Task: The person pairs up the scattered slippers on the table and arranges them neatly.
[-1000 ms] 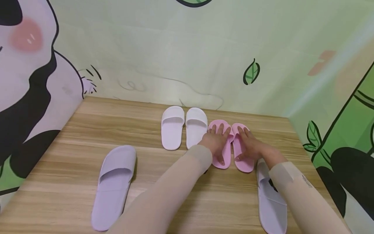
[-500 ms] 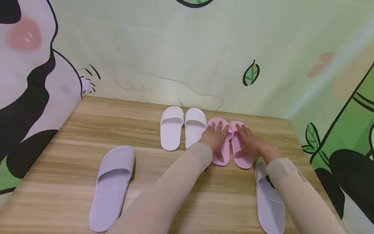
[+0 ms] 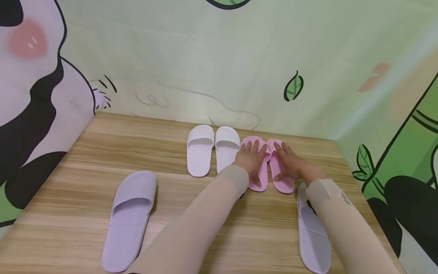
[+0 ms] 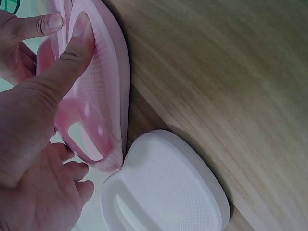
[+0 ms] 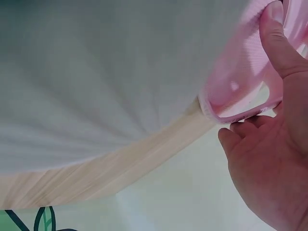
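Note:
A pair of pink slippers lies side by side near the wall, toes toward it. My left hand rests with spread fingers on the left pink slipper; in the left wrist view its thumb lies on the insole and its other fingers are over by the strap. On the right pink slipper rests my right hand, its thumb on the insole in the right wrist view. Left of them stand two white slippers, the nearer one touching the left pink slipper's edge.
A large lavender slipper lies at the front left of the wooden surface. Its match lies at the front right, partly under my right sleeve. Printed walls enclose the back and sides.
Both pink slippers have slid a little toward the back wall, with my hands on them. The white and lavender slippers keep their places; the view has shifted slightly.

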